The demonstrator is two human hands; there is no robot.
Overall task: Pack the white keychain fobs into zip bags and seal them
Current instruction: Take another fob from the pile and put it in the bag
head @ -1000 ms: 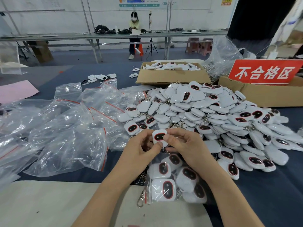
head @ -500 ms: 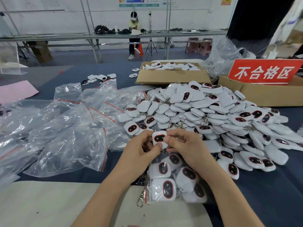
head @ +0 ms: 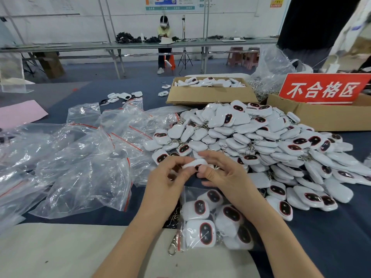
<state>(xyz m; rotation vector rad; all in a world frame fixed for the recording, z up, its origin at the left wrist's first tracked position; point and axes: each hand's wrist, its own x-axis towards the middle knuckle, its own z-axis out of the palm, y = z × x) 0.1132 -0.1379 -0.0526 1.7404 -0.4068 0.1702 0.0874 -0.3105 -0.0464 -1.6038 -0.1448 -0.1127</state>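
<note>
Both hands meet over the table's middle, pinching one white keychain fob (head: 194, 163) between them. My left hand (head: 167, 177) holds its left end and my right hand (head: 222, 175) its right end; the fob is tilted so mostly its white edge shows. Just below them lies a clear zip bag (head: 212, 219) holding several fobs with dark oval faces, a metal clasp sticking out of its lower left. A big heap of loose white fobs (head: 261, 141) spreads to the right. Empty zip bags (head: 84, 167) with red seal strips lie to the left.
A cardboard box (head: 208, 95) with more fobs stands behind the heap. Another carton (head: 325, 117) with a red sign (head: 323, 89) is at the right. A beige mat (head: 60, 251) covers the near edge. A pink sheet (head: 18, 113) lies far left. A person sits at a distant bench.
The fob between my hands has been turned from face-up, dark oval showing, to tilted on edge. Both hands stay in about the same place.
</note>
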